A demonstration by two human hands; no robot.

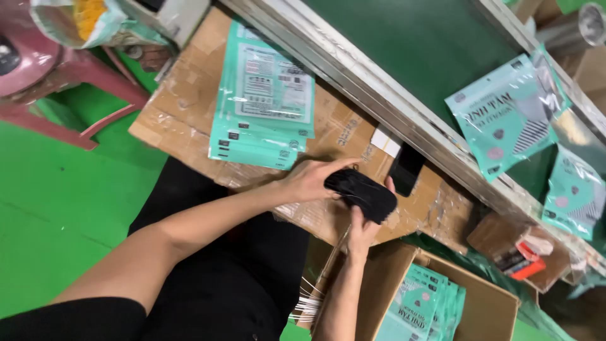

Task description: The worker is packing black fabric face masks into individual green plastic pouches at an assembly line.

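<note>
A soft black mask stack, long axis slanting near-right, was clasped by left hand and right hand.

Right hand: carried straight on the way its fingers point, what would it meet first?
The right hand grips the black mask stack. Beyond that, probably the dark phone on the cardboard worktop, though depth is unclear.

— What sort of place is it?
— A packing line in a factory or workshop: a green conveyor belt with a metal rail carries sealed teal packets.
— What else shows it?
— A taped cardboard worktop, stacked empty teal pouches, a carton of filled ones.
</note>
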